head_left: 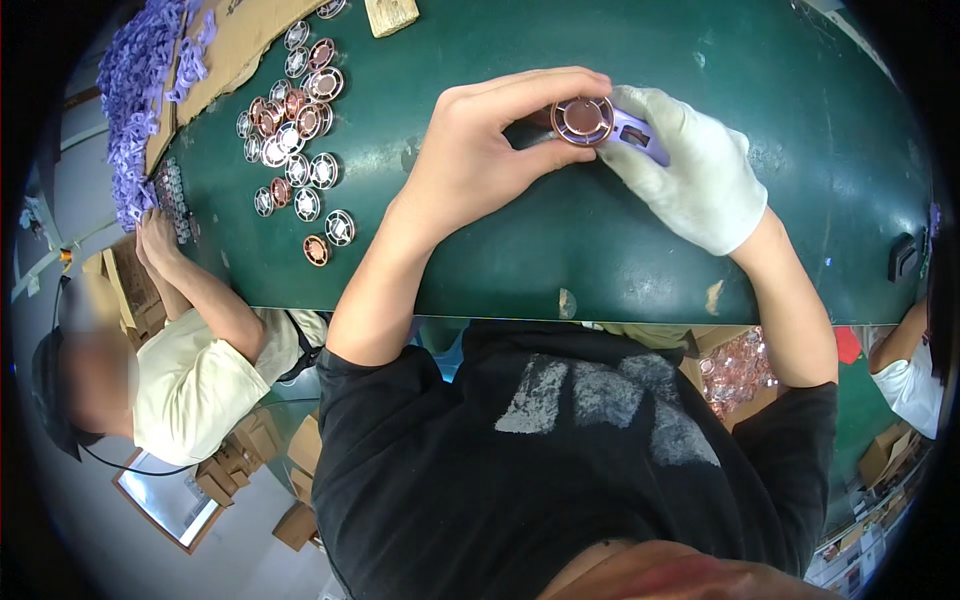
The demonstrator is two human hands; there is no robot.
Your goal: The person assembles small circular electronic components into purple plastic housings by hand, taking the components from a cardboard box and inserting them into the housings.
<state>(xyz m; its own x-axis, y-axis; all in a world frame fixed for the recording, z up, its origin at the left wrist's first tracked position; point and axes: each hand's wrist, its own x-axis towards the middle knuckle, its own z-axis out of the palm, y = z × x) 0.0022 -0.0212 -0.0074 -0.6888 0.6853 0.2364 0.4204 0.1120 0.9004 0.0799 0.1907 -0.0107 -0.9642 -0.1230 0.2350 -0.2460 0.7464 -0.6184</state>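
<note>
My bare left hand (pixel 475 150) is closed, with thumb and forefinger pinching the rim of a round, copper-coloured spoked cap (pixel 582 120). In a white glove, my right hand (pixel 695 170) grips a purple plastic piece (pixel 655 149) with a rectangular slot. The cap and the purple piece meet between my hands, above the green table (pixel 500 275); whether they are joined I cannot tell. To the left of my left hand lie several loose round spoked caps (pixel 323 170), some silver and some copper-coloured.
A large heap of purple plastic pieces (pixel 135 110) lies on cardboard (pixel 235 55) at the far left. Near it reach another person's hands (pixel 155 235). A wooden block (pixel 391 15) sits at the far edge, and a small black object (pixel 903 258) at the right.
</note>
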